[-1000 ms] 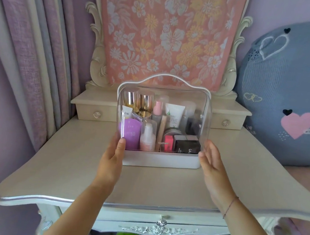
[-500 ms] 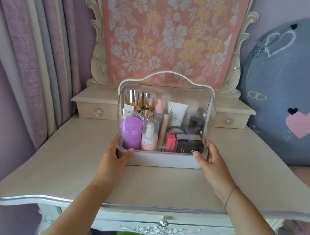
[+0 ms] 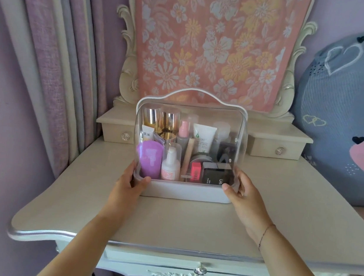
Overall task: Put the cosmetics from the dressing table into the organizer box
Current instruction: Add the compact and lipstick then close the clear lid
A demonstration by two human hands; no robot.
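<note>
The left hand [image 3: 129, 181] and right hand [image 3: 246, 196] each gripped a near corner of the organizer box [image 3: 184, 192]; a careless shove could topple the crowded cosmetics [image 3: 149, 161].

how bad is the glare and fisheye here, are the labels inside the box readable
Head view: soft, even daylight, with only a faint shadow by the organizer box. Head view: the clear cover hazes what's inside, so the purple tube has smeared print and the black box is only partly legible. Head view: the wide angle bows the dressing table front edge and the curtain.
</note>
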